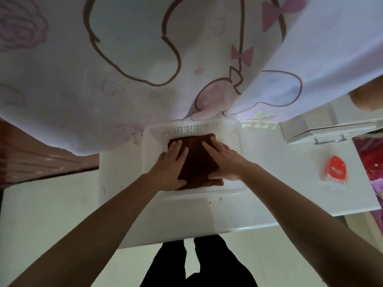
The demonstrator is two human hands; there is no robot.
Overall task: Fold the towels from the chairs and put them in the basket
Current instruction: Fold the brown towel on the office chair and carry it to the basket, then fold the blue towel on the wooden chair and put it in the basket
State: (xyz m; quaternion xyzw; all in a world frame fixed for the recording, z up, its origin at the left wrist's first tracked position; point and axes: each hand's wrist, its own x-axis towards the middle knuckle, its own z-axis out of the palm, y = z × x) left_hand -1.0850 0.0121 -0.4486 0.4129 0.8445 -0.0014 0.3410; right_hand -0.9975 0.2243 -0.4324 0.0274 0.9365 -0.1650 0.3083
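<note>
A folded brown towel (196, 160) lies inside the white perforated basket (153, 131), which stands on a white table (269, 183). My left hand (171, 166) rests flat on the towel's left side, fingers spread, thumb along its near edge. My right hand (222, 160) lies flat on the towel's right side, thumb at the near right corner. Both palms press down on the towel; neither hand curls around it. The towel's near part is partly hidden under my hands.
A pale curtain (124, 79) with pink cartoon prints hangs just behind the basket. A red and white packet (336, 169) lies on the table's right part. A white box (323, 129) sits at the back right. A reddish-brown surface (41, 160) is at the left.
</note>
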